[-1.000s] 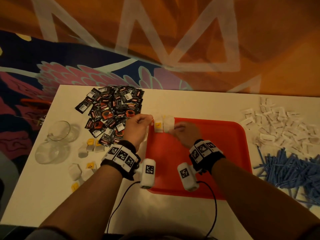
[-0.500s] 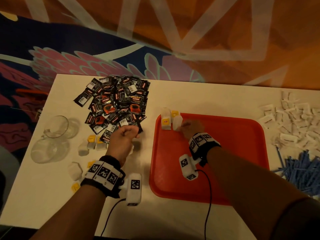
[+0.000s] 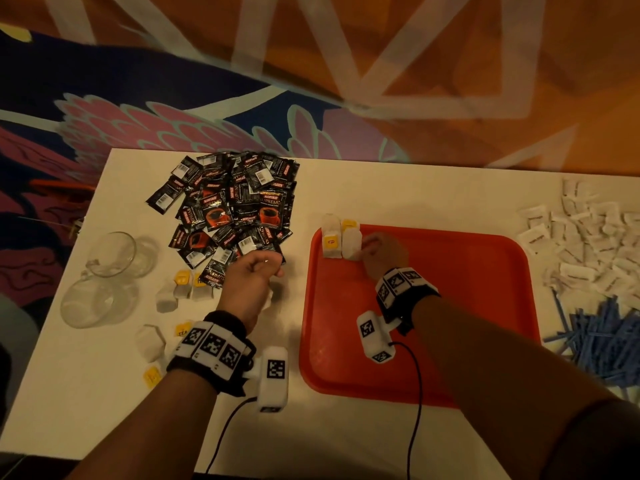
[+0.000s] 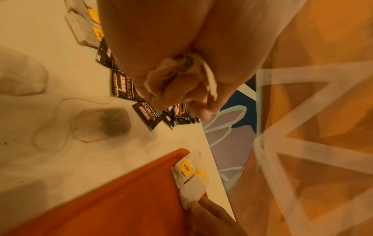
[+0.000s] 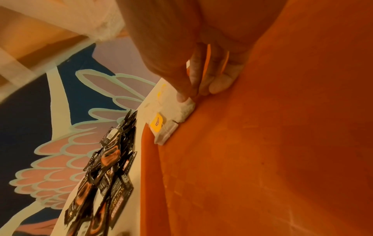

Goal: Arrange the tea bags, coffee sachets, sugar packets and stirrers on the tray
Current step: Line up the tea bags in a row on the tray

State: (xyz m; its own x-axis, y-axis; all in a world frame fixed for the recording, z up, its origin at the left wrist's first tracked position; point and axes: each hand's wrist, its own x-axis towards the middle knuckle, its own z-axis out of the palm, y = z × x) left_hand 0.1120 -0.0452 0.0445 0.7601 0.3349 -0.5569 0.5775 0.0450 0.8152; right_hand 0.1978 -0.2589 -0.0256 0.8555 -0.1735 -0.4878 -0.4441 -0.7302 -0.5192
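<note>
1. The left hand (image 3: 254,271) has drawn back from the tray's far-left corner, where it was a second ago, and now hovers over the white table (image 3: 339,188) at the near edge of the coffee sachets (image 3: 235,209). Its fingers are curled tight around a crumpled tea bag (image 4: 181,75), plain in the left wrist view.
2. The right hand (image 3: 382,252) has stayed on the red tray (image 3: 450,306), its fingertips (image 5: 184,95) pressing the edge of the right-hand one of the two placed tea bags (image 3: 341,240), which sit side by side at about 11 o'clock on the tray. Its fingers are bent, pinning rather than lifting.
3. This suggests a tea-bag row has just begun; the left hand probably carries the next bag while the right steadies the row.
4. Loose tea bags (image 3: 180,289) remain on the table at about 9 o'clock from the tray.
5. The sugar packets (image 3: 588,237) at 2 o'clock and blue stirrers (image 3: 609,330) at 3 o'clock lie untouched, so most of the task remains.
</note>
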